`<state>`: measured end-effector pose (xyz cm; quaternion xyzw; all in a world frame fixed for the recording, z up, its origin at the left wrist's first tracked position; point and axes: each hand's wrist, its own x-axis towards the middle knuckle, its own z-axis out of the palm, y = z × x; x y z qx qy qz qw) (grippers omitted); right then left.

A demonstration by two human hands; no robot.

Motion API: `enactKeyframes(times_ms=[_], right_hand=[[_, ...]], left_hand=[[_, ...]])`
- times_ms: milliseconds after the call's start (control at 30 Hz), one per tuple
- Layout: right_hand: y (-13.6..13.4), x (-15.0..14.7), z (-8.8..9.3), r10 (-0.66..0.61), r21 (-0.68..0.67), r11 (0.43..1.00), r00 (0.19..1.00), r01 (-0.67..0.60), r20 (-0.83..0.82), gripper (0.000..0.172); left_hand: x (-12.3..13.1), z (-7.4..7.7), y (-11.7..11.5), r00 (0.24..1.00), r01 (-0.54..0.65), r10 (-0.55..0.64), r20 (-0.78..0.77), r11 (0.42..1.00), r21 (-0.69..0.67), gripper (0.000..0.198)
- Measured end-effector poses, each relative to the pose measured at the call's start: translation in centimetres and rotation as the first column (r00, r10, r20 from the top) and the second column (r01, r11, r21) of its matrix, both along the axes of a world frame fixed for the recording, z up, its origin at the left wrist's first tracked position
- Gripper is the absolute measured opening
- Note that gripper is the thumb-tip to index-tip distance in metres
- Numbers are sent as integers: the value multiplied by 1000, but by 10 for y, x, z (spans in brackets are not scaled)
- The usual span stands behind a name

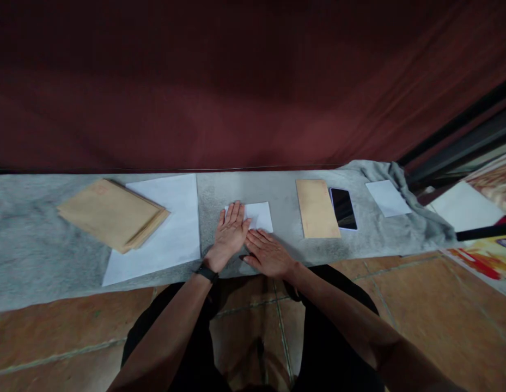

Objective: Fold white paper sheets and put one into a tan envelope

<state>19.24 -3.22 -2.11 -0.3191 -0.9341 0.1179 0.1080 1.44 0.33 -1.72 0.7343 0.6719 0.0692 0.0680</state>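
Observation:
A small white sheet of paper (260, 214), apparently folded, lies on the grey cloth in front of me. My left hand (231, 231) rests flat over its left part, fingers stretched out and pointing away from me. Along the near edge of the paper lies my right hand (267, 252), also flat, its fingers extended and pointing left towards the left hand. The paper's left side and part of its near edge are hidden under the hands. A black band circles my left wrist.
To the left, a stack of brown envelopes (109, 213) lies partly on large white paper (175, 228). On the right are a single brown envelope (317, 209), a phone (343, 209) and another white sheet (387, 197). A dark red curtain (236, 120) hangs behind the cloth-covered surface (277, 185).

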Motion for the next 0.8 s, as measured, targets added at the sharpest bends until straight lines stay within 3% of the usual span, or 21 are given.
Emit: enactKeyframes(times_ms=[400,633,800], right_hand=[[37,24,-5,-341,47,939,940,341,8,62],[38,17,-8,-446,72,893,895,445,-5,65],[30,1,-9,-423,50,905,906,422,7,70]], left_hand=[[-9,-1,-5,990,-133,138,-32,983,129,64],[-21,18,1,982,-184,187,-4,969,164,54],[-20,25,11,972,-229,222,76,968,105,54]])
